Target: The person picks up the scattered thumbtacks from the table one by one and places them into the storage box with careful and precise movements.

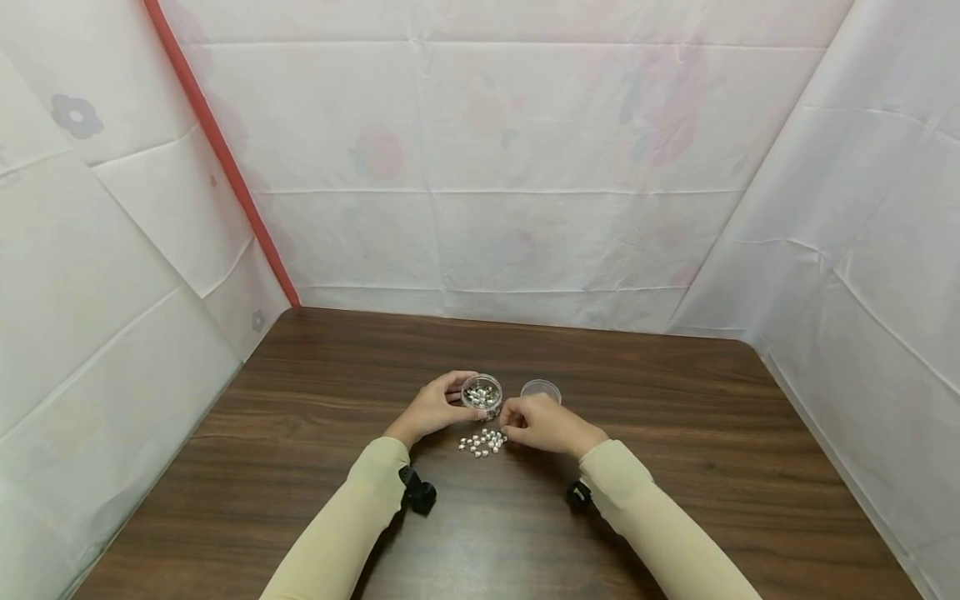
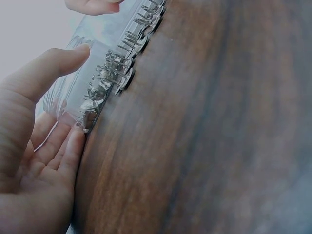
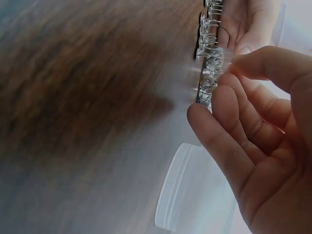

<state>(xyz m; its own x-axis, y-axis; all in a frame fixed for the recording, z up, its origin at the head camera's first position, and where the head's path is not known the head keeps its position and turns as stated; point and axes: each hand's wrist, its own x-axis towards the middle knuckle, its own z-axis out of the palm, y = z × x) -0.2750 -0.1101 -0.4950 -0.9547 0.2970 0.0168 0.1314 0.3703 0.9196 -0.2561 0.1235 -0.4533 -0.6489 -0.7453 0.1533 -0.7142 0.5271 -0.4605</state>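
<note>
My left hand (image 1: 435,408) grips a clear round jar (image 1: 489,381) from its left side, thumb in front and fingers behind. Silver thumbtacks (image 2: 95,95) lie inside the jar, which stands upright on the table. In front of it is a loose pile of thumbtacks (image 1: 483,442), flat on their heads with points up, as the left wrist view shows. At the right edge of this pile my right hand (image 1: 549,422) has its thumb and index fingertips together, other fingers curled. Whether a thumbtack sits between those fingertips I cannot tell.
The clear round lid (image 1: 542,386) lies on the table just behind my right hand. Dark wood-grain table (image 1: 337,358) spreads around the hands. White cloth walls (image 1: 480,167) enclose its back and sides, with a red strip (image 1: 221,154) at the back left corner.
</note>
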